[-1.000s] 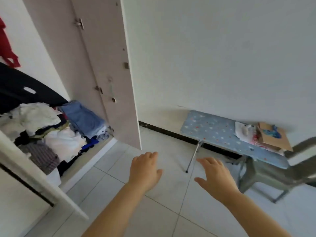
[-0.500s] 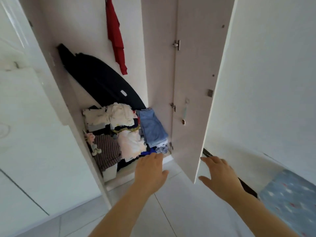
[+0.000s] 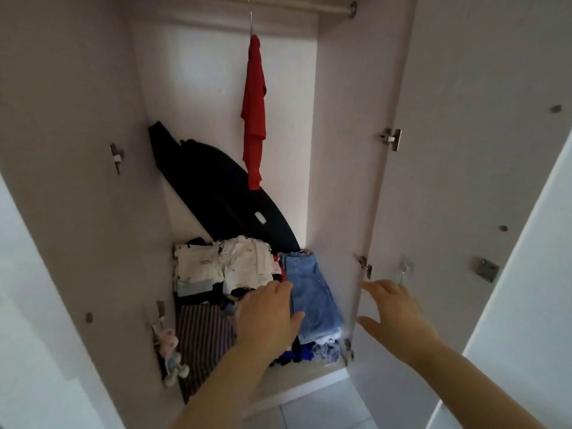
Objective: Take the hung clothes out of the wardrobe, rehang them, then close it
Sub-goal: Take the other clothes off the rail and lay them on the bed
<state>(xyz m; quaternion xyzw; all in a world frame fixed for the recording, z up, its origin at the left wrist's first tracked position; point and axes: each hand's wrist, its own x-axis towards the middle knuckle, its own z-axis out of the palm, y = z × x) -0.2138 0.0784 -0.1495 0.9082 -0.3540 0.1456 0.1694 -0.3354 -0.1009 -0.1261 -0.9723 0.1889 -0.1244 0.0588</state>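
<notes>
Since a second ago the view has swung from the room to the open wardrobe. The rail and the hanging red garment are now visible. Left hand and right hand are raised before it, fingers spread, holding nothing. Removal is not yet begun.

In the wardrobe, on the rail up top, one hung garment; behind and below it, a long panel leaning against the back wall; folded clothes at the bottom; left hand before them, right hand beside the right wall
</notes>
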